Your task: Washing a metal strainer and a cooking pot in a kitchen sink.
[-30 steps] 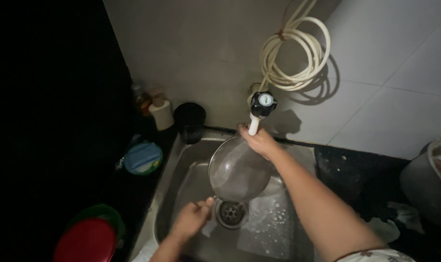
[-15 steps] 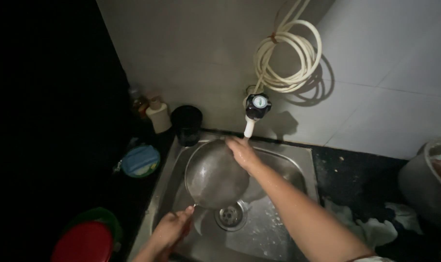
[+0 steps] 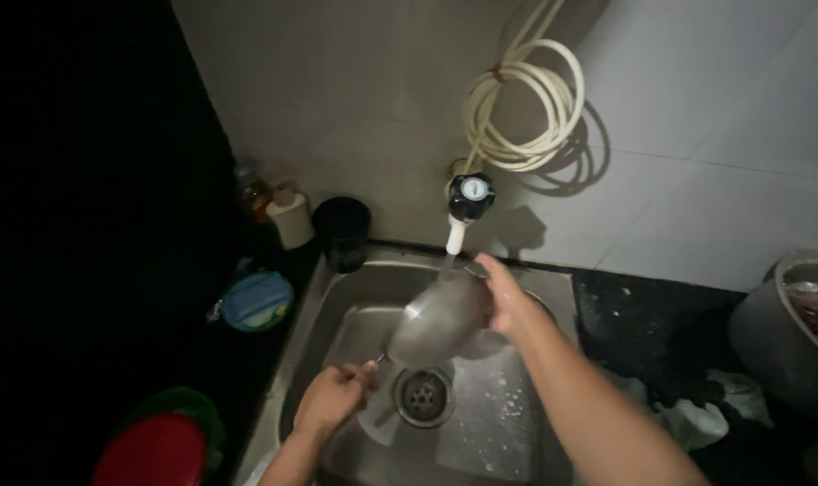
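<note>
Two hands working a steel strainer [image 3: 440, 317] over the sink [image 3: 337, 310].
Tap [image 3: 467, 202] and coiled hose [image 3: 521, 108] are hanging above; black cup [image 3: 341, 229] is standing left. My left hand [image 3: 330, 400] is gripping the handle, fingers closed; my right hand [image 3: 503, 297] is pressing curled fingers on the rim.

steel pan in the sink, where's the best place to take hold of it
By its thin handle, from the near left: the steel pan is tilted under the tap and its handle juts toward the left hand, which grips it. The right hand steadies the rim.
</note>
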